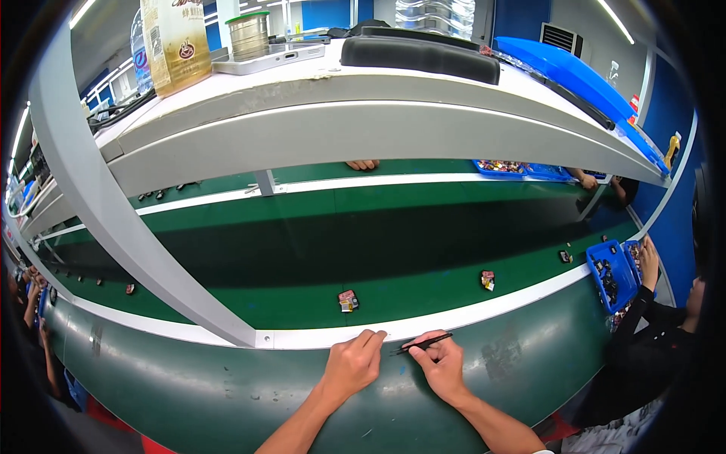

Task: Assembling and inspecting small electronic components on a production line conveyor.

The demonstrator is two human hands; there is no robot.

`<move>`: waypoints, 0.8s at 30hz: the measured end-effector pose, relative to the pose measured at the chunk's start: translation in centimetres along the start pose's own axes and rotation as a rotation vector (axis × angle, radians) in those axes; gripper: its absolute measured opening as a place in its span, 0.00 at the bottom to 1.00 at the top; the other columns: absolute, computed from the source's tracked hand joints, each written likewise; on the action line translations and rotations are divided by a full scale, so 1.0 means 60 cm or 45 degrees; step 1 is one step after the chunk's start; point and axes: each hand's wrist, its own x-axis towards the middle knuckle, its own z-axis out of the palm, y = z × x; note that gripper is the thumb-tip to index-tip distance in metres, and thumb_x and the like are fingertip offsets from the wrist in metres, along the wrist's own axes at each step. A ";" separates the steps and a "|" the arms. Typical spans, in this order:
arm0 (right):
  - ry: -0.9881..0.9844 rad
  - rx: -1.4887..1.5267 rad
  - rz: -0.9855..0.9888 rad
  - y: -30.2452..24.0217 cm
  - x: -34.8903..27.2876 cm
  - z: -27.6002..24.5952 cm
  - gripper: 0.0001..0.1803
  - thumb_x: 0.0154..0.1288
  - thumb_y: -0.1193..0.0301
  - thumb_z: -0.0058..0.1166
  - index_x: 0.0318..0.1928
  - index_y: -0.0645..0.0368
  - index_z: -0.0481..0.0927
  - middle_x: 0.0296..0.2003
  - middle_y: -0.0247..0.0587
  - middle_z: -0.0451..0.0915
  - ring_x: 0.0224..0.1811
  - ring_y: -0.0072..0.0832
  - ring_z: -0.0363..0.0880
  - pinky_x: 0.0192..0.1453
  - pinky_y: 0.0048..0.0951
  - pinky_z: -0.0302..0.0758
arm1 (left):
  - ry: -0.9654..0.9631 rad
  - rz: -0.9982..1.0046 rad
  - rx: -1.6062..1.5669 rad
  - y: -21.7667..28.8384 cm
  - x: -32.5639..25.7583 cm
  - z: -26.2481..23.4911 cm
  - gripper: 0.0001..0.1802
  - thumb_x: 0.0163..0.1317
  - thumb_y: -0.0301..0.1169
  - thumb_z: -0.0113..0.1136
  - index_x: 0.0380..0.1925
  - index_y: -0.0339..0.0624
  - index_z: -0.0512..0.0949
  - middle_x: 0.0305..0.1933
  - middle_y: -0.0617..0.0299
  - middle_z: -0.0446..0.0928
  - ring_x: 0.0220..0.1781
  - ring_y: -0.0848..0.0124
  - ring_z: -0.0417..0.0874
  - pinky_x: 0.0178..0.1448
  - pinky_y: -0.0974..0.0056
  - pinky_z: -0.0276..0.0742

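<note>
My right hand (442,367) grips a pair of black tweezers (429,343) like a pen, tips pointing left. Just left of those tips, my left hand (352,367) has its fingers pinched together at the white rail (302,338); whatever they may hold is hidden. Both wrists are over the dark green worktop (249,401). Beyond the rail, on the green belt (265,303), lies a small red, black and yellow part (349,301), a little ahead of my left hand. A similar small part (488,281) lies farther right.
A grey-white post (144,242) rises at left to an overhead shelf (378,125) spanning the belt. At right, a co-worker's hand (648,262) is by blue bins (611,276) of small parts. The shelf carries a carton (176,49), a tin (248,36) and a blue tray (560,72).
</note>
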 end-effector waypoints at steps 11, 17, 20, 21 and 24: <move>-0.097 -0.237 -0.029 -0.007 0.003 -0.012 0.08 0.62 0.81 0.68 0.39 0.64 0.81 0.15 0.20 0.65 0.17 0.07 0.57 0.22 0.17 0.51 | -0.001 0.068 0.020 -0.009 0.000 0.006 0.06 0.63 0.26 0.66 0.29 0.38 0.79 0.31 0.60 0.77 0.24 0.62 0.82 0.23 0.61 0.75; -0.114 -0.279 -0.021 -0.004 0.000 -0.015 0.08 0.62 0.80 0.68 0.40 0.65 0.81 0.15 0.21 0.66 0.17 0.08 0.57 0.21 0.18 0.51 | -0.027 0.042 0.060 -0.008 -0.002 0.005 0.10 0.64 0.29 0.67 0.27 0.36 0.79 0.31 0.58 0.76 0.23 0.62 0.82 0.23 0.61 0.74; -0.116 -0.309 -0.045 -0.004 -0.003 -0.015 0.08 0.61 0.80 0.68 0.40 0.65 0.82 0.15 0.21 0.66 0.17 0.08 0.57 0.21 0.18 0.51 | -0.022 0.000 0.071 -0.006 -0.005 0.007 0.09 0.64 0.27 0.66 0.27 0.36 0.79 0.32 0.57 0.77 0.24 0.60 0.83 0.24 0.60 0.75; -0.114 -0.309 -0.044 -0.005 -0.003 -0.016 0.08 0.61 0.80 0.68 0.40 0.65 0.82 0.15 0.21 0.66 0.17 0.08 0.57 0.21 0.18 0.51 | -0.023 0.000 0.070 -0.005 -0.004 0.007 0.09 0.64 0.27 0.66 0.27 0.36 0.79 0.32 0.57 0.77 0.24 0.60 0.83 0.24 0.60 0.75; -0.090 -0.278 -0.049 -0.006 -0.002 -0.019 0.08 0.62 0.80 0.69 0.40 0.64 0.82 0.15 0.20 0.66 0.17 0.08 0.57 0.21 0.17 0.52 | 0.021 -0.007 0.004 -0.006 -0.002 0.011 0.04 0.63 0.23 0.64 0.30 0.35 0.80 0.34 0.57 0.77 0.26 0.58 0.83 0.25 0.58 0.77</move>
